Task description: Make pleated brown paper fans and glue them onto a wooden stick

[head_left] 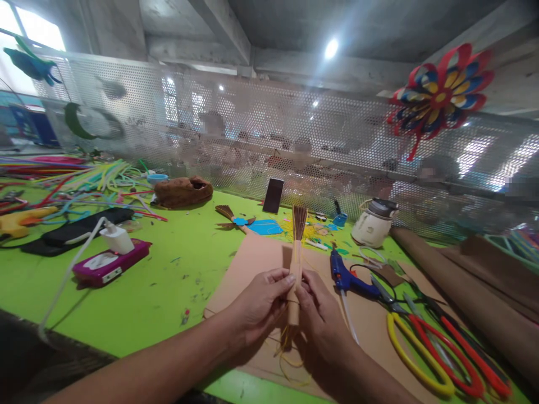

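A small bundle of thin brown stems (300, 223), its lower part wrapped in tan paper, stands between my hands with the loose stem ends pointing away from me. My left hand (261, 303) grips the wrapped part from the left, thumb on top. From the right, my right hand (326, 314) closes its fingers on the same paper. A thin yellow strand (290, 362) hangs in loops under the lower end. Beneath lies a sheet of brown cardboard (244, 269). The fingertips behind the bundle are partly hidden.
On the right lie a blue glue gun (353, 280), scissors with yellow handles (415, 353) and a rolled brown sheet (442, 275). A white jar (374, 224) and a phone (273, 195) stand farther back. A purple power strip (112, 264) with a charger is left, before a perforated screen (261, 129).
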`<state>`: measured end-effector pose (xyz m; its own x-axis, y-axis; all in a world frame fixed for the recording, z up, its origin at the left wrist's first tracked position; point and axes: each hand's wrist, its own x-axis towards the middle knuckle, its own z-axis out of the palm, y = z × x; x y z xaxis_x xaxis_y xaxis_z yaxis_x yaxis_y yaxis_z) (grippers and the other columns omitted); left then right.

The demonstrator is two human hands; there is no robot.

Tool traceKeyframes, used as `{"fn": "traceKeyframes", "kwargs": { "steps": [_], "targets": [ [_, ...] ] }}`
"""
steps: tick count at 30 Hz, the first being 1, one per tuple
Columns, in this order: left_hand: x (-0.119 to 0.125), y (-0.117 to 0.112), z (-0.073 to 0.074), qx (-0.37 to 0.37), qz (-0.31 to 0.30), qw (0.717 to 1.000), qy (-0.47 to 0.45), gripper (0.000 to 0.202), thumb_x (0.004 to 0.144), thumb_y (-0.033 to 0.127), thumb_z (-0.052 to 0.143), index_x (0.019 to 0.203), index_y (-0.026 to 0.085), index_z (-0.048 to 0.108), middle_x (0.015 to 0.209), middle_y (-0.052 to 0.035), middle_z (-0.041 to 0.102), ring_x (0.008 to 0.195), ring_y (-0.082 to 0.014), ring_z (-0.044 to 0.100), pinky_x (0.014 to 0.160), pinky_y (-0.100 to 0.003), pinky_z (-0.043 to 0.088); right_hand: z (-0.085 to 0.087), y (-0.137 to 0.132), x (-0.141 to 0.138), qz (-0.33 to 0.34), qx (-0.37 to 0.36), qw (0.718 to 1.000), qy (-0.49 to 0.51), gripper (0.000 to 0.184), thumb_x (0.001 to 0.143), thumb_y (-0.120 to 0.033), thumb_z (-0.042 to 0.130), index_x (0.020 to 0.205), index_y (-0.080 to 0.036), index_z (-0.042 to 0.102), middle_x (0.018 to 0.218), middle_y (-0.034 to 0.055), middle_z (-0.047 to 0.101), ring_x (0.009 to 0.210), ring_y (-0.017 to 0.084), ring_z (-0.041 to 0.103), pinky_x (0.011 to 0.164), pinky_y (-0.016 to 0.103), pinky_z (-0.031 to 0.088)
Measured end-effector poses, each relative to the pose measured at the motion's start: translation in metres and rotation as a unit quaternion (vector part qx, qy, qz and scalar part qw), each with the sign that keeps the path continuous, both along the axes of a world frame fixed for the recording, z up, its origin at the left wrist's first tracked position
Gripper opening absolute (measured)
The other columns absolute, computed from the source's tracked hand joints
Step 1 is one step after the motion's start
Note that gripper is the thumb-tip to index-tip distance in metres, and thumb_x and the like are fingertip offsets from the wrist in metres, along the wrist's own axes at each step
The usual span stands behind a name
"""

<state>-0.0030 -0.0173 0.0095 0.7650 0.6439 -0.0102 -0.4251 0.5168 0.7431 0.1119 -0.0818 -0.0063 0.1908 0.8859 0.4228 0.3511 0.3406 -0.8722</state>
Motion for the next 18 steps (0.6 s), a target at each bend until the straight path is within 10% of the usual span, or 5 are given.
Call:
{"fn": "traceKeyframes", "kwargs": {
  "steps": [18],
  "targets": [
    [0.002,0.000,-0.002,0.002,0.010,1.000,0.009,0.015,0.074,0.018,0.068,0.086,0.011,0.065,0.077,-0.0051,0.064,0.073,-0.0128,0.060,0.077,-0.024,0.045,-0.016,0.002,0.005,-0.111,0.036,0.975,-0.188,0.031,0.095,-0.027,0.035,0.125,-0.022,0.042,0.119,0.0084,0.050,0.112,0.019,0.048,0.094,0.033,0.040]
  ]
}}
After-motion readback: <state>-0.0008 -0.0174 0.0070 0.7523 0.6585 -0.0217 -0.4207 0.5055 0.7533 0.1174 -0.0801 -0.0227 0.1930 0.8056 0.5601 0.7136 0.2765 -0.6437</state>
